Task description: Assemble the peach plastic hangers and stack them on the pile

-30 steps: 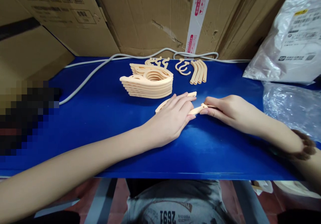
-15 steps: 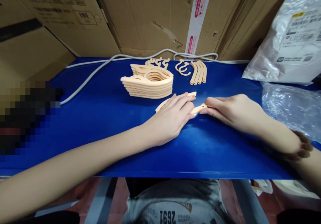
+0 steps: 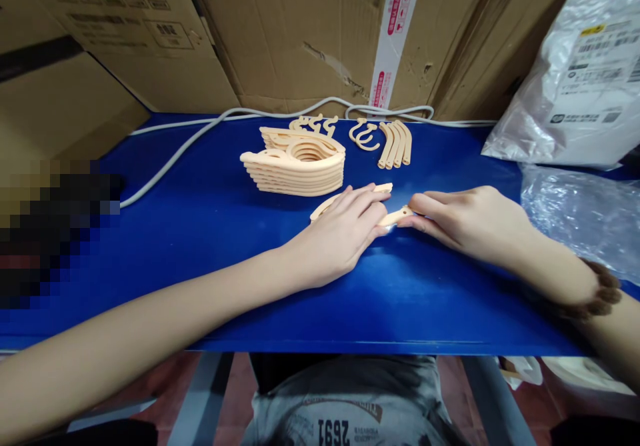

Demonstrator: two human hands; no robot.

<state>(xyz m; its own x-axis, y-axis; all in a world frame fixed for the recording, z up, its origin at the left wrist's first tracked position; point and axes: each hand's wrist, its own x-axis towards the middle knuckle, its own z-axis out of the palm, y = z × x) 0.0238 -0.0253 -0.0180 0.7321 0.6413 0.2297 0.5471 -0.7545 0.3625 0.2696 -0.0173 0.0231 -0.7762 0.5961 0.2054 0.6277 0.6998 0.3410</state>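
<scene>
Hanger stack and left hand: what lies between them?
Only a bare strip of blue table between the stack and left hand, in the head view.
</scene>
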